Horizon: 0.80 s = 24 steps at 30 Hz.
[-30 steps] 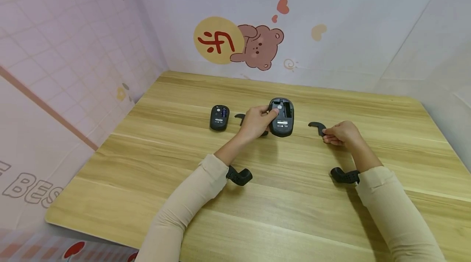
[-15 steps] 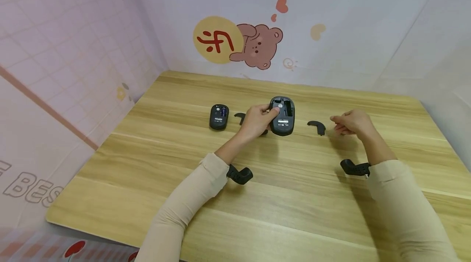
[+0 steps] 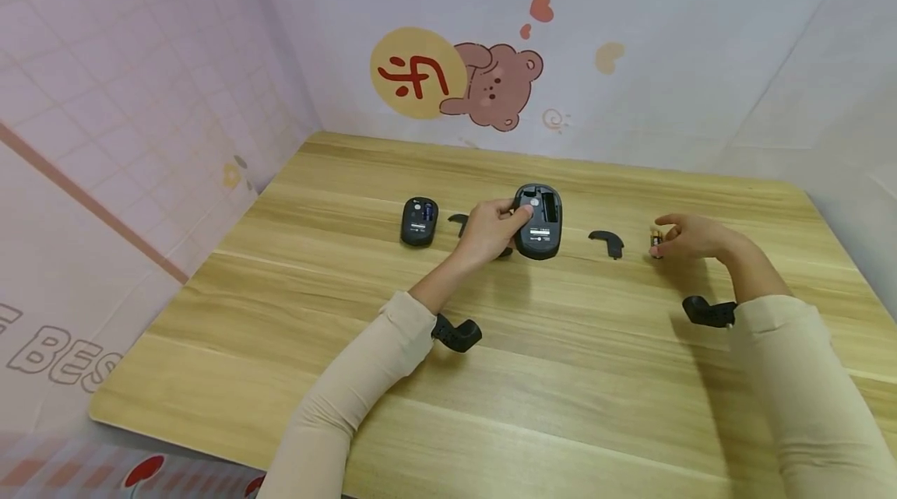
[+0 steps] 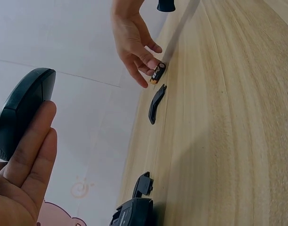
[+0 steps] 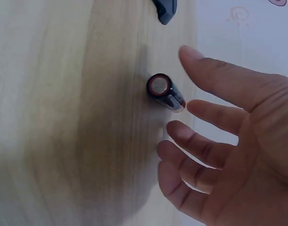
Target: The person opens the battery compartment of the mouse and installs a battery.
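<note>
My left hand (image 3: 485, 230) holds a black computer mouse (image 3: 538, 240) above the table, underside facing me. Its battery slot (image 3: 551, 208) shows dark and uncovered; thumb on the underside, fingers behind. Over at the right, my right hand (image 3: 692, 237) reaches down around a battery (image 3: 656, 243) lying on the wood. In the right wrist view, thumb and fingers are spread, with a gap between them and the battery (image 5: 159, 86). A curved black battery cover (image 3: 608, 243) lies between the held mouse and the battery.
Left of the left hand, another black mouse (image 3: 418, 223) lies bottom up with a blue battery (image 3: 428, 211) in its slot. A second cover (image 3: 458, 219) is partly behind the left hand. A patterned wall sheet (image 3: 666, 94) borders the wooden table (image 3: 280, 312) at the back.
My right hand has let go of the cover, leaving it on the table, and moved right to the battery. The left hand keeps the mouse in about the same place.
</note>
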Tool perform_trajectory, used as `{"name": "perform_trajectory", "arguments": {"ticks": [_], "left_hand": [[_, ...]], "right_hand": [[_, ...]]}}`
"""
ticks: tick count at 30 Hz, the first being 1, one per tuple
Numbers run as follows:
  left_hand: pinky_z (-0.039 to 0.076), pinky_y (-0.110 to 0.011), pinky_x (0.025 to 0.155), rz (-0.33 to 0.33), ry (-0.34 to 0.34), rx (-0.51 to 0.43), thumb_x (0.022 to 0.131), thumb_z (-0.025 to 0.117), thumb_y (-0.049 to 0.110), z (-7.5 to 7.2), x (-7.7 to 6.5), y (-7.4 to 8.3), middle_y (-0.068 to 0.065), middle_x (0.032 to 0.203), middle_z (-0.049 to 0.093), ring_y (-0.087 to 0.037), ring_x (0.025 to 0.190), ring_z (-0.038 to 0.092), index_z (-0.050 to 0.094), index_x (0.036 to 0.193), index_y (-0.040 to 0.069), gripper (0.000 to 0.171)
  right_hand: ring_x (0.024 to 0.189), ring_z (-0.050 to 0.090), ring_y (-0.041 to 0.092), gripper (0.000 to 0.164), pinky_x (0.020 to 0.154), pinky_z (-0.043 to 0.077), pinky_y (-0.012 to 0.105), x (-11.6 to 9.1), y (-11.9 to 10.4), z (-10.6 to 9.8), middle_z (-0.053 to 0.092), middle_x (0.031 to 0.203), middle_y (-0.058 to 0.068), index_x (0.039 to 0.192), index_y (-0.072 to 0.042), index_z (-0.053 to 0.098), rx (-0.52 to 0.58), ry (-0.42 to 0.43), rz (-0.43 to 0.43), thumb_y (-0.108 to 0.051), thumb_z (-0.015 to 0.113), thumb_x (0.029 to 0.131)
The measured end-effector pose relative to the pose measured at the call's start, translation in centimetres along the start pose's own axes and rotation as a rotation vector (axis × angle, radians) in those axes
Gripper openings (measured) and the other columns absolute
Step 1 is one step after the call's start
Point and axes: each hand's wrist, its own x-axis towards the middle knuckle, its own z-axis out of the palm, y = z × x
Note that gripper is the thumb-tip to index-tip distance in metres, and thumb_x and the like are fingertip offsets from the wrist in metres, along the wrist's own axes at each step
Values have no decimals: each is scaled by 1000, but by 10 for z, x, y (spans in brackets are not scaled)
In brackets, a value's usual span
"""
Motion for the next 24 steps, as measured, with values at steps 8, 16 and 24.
{"name": "perform_trajectory", "arguments": {"ticks": [8,16,24], "left_hand": [[55,-35,62,-10,12,-15,96,56,24,0,1,-1,-9,86,71,-15,60,65,61,124,3,35],[50,-27,54,1,-11,-26,96,55,22,0,-1,1,-5,78,70,-14,57,63,61,123,1,34],[54,-45,69,-18,-21,-18,96,55,24,1,1,-1,-9,84,71,-15,60,65,59,126,3,37]], "right_hand": [[111,43,54,75,89,36,64,3,4,4,45,117,40,136,17,31,-6,28,-29,-24,69,87],[110,43,55,66,89,36,63,1,6,7,44,118,41,132,17,37,-18,58,-21,-21,68,88],[107,50,52,66,85,43,58,1,6,8,51,119,39,131,19,37,-54,156,3,-26,63,91]]}}
